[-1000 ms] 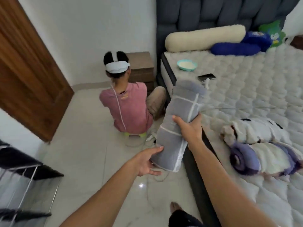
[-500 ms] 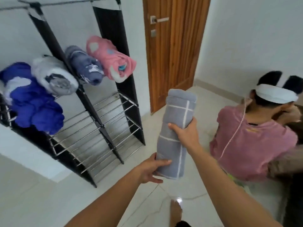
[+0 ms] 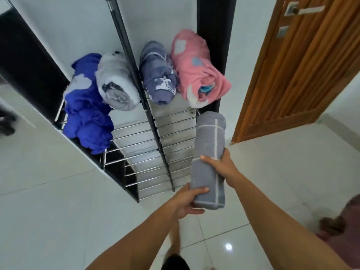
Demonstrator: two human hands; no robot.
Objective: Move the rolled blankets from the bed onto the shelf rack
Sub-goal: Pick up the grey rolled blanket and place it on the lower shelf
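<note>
Before the rack (image 3: 155,145), hands gripping grey blanket (image 3: 209,145)

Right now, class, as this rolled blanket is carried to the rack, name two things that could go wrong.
1. The pink blanket and dark blue blanket already overhang the shelf rack; a nudge might tip them off.
2. Both hands, left and right, grip only the lower half of the grey blanket, so its free top may unroll.

Five rolled blankets (image 3: 209,160), one shelf rack (image 3: 155,133).
</note>
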